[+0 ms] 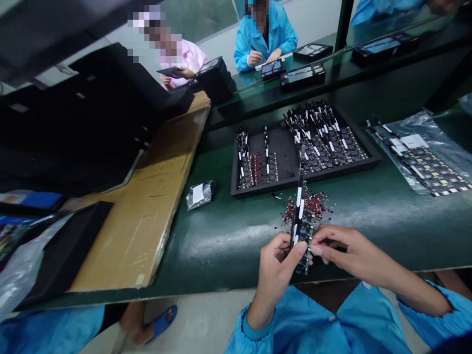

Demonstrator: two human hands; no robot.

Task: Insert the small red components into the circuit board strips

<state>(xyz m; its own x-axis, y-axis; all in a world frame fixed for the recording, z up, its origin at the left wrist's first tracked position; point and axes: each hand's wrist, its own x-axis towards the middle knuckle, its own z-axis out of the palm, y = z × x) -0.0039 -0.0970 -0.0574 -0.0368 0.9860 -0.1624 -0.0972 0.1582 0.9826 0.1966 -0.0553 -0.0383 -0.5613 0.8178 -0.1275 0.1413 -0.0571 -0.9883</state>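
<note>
My left hand (278,263) grips a dark circuit board panel (306,227) near the table's front edge, thumb on its face. Black strips with white labels stick up from the panel's left side. Against the panel's right edge, my right hand (344,248) is closed in a pinch; whatever lies between its fingertips is too small or hidden to name. Just beyond both hands lies a loose pile of small parts with red and black wires (316,204). Behind that pile, a black foam tray (254,191) holds several similar panels, one group with red wires attached.
Left of the tray sits a small silvery bag (201,194) with a white label. More panels (435,169) lie on a clear plastic bag (409,179) at right. A cardboard sheet (158,211) and black foam boxes (81,241) occupy the left. Co-workers sit across the table.
</note>
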